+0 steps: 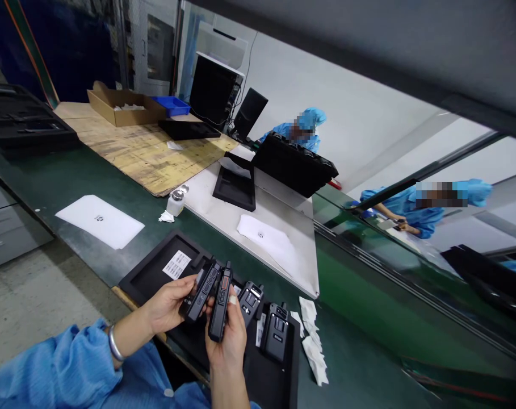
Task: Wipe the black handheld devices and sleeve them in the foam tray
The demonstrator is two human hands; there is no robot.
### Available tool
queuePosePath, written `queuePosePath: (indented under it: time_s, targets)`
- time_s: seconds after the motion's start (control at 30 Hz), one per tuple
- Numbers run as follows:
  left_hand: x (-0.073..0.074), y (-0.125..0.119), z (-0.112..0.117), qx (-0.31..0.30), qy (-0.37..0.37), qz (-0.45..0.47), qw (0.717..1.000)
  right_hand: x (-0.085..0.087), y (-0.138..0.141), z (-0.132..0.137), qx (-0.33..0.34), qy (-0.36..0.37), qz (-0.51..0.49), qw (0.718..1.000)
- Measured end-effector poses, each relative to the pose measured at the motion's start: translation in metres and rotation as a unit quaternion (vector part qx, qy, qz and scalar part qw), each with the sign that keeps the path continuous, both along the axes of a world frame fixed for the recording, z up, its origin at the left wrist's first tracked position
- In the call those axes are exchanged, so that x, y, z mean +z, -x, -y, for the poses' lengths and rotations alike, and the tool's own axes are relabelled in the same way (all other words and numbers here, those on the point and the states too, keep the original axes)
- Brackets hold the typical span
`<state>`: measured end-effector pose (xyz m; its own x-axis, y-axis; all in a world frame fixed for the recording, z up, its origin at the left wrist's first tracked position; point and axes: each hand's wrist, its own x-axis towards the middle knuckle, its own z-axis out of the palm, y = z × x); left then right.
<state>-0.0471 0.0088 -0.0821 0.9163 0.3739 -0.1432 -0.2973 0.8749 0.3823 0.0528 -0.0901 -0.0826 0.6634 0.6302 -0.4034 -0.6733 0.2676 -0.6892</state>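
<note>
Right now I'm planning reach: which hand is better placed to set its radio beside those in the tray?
Probably the right hand: its radio is nearer the two tray radios; the left hand sits farther off.
</note>
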Motion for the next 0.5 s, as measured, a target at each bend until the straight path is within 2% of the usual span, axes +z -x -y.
queuePosePath:
  time_s: [0.13, 0.2, 0.27, 0.3, 0.33, 0.37, 0.4, 0.47, 0.5]
  targets:
    - [-0.002, 0.002, -0.008, 0.037, -0.031, -0.061, 0.997, -0.003, -0.002, -0.006, 0.008, -0.022, -0.006, 1.000]
    - [-0.002, 0.005, -0.023, 0.073, -0.088, -0.135, 0.984, -0.011, -0.010, -0.010, 0.019, -0.014, 0.032, 0.999]
    - [-0.001, 0.010, -0.044, 0.126, -0.201, -0.225, 0.945, -0.022, -0.023, -0.016, 0.007, 0.024, 0.118, 0.993]
    - [-0.001, 0.012, -0.055, 0.154, -0.284, -0.275, 0.905, -0.026, -0.030, -0.019, -0.004, 0.058, 0.180, 0.982]
    - [0.000, 0.012, -0.066, 0.180, -0.382, -0.329, 0.845, -0.030, -0.036, -0.022, -0.013, 0.102, 0.254, 0.962]
    - [0.000, 0.012, -0.075, 0.197, -0.483, -0.385, 0.761, -0.033, -0.041, -0.025, -0.017, 0.155, 0.334, 0.930]
    - [0.001, 0.010, -0.083, 0.201, -0.577, -0.437, 0.660, -0.034, -0.045, -0.029, -0.014, 0.211, 0.413, 0.886]
    - [0.002, 0.002, -0.090, 0.169, -0.708, -0.512, 0.456, -0.033, -0.043, -0.037, 0.009, 0.315, 0.548, 0.775]
    - [0.001, -0.003, -0.089, 0.140, -0.745, -0.531, 0.377, -0.032, -0.039, -0.042, 0.026, 0.355, 0.597, 0.719]
